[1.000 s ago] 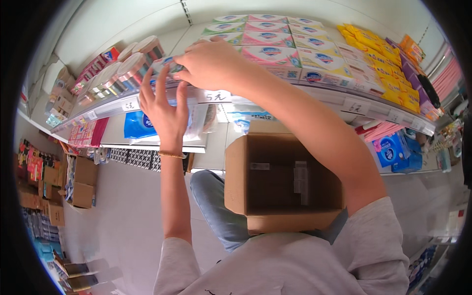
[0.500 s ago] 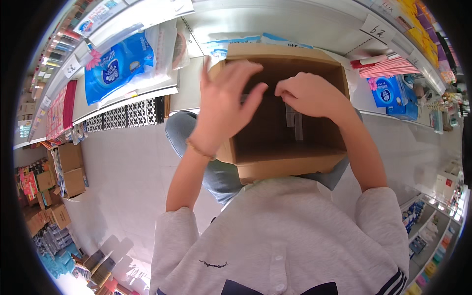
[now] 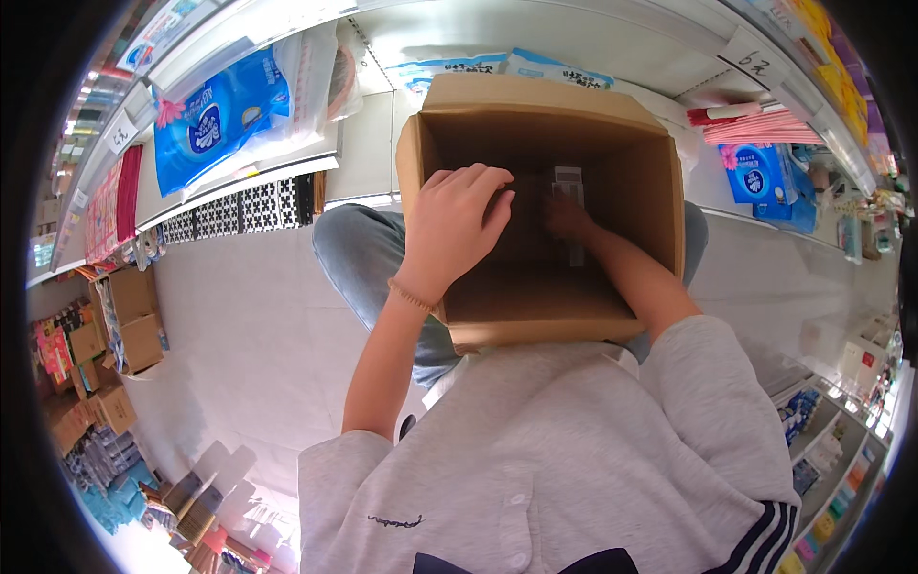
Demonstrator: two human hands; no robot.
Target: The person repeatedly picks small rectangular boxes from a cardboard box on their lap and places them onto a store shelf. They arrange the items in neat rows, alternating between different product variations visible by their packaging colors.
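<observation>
An open brown cardboard box point(image 3: 540, 331) stands between my knees, against the shelf. Deep inside it, my right hand point(image 3: 572, 220) reaches down to narrow, clear-and-whitish packages point(image 3: 569, 176) near the bottom. Shadow obscures its fingertips, so whether they grip a package cannot be made out. My left hand point(image 3: 457, 222) is over the box's left edge, holding nothing, its fingers loosely bent and the thumb apart. A beaded bracelet circles that wrist.
Blue tissue packs point(image 3: 225, 120) lie on the left shelf, with another blue pack point(image 3: 760, 177) at the right. Blue-and-white bags point(image 3: 559, 67) rest behind the box. Black-and-white patterned goods point(image 3: 249, 210) sit under the left shelf. More cartons point(image 3: 134, 320) stand on the floor at left.
My right hand has gone from above the opening down into the box. The left hand has lowered slightly toward the box's left edge, its fingers drawing in.
</observation>
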